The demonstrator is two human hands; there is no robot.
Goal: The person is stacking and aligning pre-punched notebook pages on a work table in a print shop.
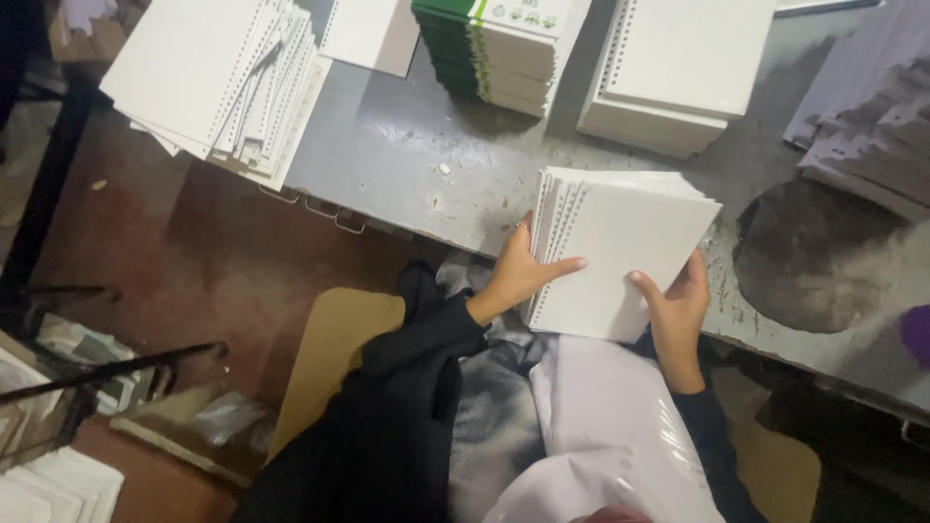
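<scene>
Both forearms reach up from the bottom of the view in dark sleeves, bent inward toward a stack of white punched sheets [620,257] at the near edge of the grey bench [407,155]. The left hand [523,271] grips the stack's punched side: its thumb lies flat across the top sheet, pointing right, while the other fingers [523,232] curl round the edge, pressed together. The right hand [678,300] holds the near right corner, thumb on top near the lower edge, the remaining fingers wrapped beneath and mostly hidden. So both hands are closed on the stack.

The stack sits tilted, its near part overhanging the bench edge above the person's lap. It is a thick, blank white bundle with a row of small holes down its left side; the sheets there are fanned slightly apart, not flush.

Farther back on the bench stands a pile of packages [499,48], white with dark green sides and a green strip with small symbols on the top one. To its right rests a neat block of punched white sheets [678,68]. At the far left, a looser heap of punched sheets [223,82] juts over the bench edge. At the right edge lie greyish, stepped piles of paper [872,126], and near them a dark round patch [804,257] marks the bench top.
</scene>
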